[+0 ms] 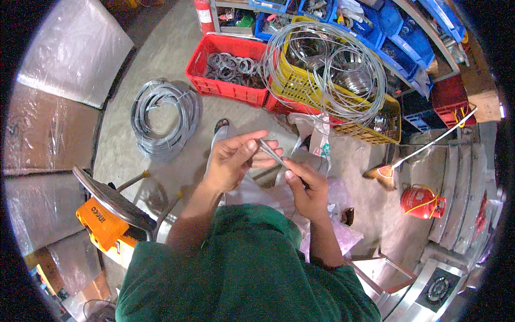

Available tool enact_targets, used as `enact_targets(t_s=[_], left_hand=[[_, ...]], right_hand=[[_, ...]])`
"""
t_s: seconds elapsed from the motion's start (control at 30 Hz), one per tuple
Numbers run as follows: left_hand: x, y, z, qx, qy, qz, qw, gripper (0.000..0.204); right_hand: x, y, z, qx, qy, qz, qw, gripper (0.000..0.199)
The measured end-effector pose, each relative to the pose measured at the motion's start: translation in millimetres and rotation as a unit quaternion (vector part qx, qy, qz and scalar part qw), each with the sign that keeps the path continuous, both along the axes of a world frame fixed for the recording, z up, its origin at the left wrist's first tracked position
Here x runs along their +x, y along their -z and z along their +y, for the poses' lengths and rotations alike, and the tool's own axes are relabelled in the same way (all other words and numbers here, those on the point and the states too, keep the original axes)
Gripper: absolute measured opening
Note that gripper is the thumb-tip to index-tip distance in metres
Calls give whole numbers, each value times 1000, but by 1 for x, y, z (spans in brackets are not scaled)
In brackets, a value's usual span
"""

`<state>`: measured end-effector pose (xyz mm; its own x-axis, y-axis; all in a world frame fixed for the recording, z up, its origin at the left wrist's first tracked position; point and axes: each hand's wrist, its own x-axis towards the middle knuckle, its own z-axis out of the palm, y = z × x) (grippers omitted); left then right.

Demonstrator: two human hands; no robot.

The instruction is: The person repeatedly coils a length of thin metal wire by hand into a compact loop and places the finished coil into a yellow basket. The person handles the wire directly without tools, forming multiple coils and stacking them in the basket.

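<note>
In front of my body, both hands are on a short, thin grey length that looks like twisted wire cable point(272, 153). Its upper end lies against the fingers of my left hand point(229, 163), with the thumb bent in close to it and the other fingers behind. My right hand point(309, 188) pinches the lower end between thumb and fingertips. Something dark shows under the right fingers, too hidden to name. Beyond my left hand, a large coil of grey cable point(140, 115) lies on the floor.
Ahead stand a red crate point(228, 88) of small wire loops and a yellow crate point(300, 86) heaped with loose cable coils. Blue bins point(397, 48) fill a rack behind. At right are a broom point(382, 174) and red gas cylinder point(421, 202); at left, a chair point(110, 196) and wrapped boxes point(51, 129).
</note>
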<state>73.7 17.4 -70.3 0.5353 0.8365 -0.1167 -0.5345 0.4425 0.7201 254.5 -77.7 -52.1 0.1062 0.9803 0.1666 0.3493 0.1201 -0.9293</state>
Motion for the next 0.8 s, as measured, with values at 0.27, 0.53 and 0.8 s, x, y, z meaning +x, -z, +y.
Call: enact_targets(t_s=[0.27,0.53,0.8], left_hand=[[2,2,-3,138,-5,83,987,35],[-5,5,-1,215,-74,220,949,16],[-23,3,9,490,127,332,796,15]], right_hand=[[6,-1,0,-25,-44,13,999,29],[9,0,-2,-8,-36,-84,996,27],[48,-14,13,25,-117,-195,973,14]])
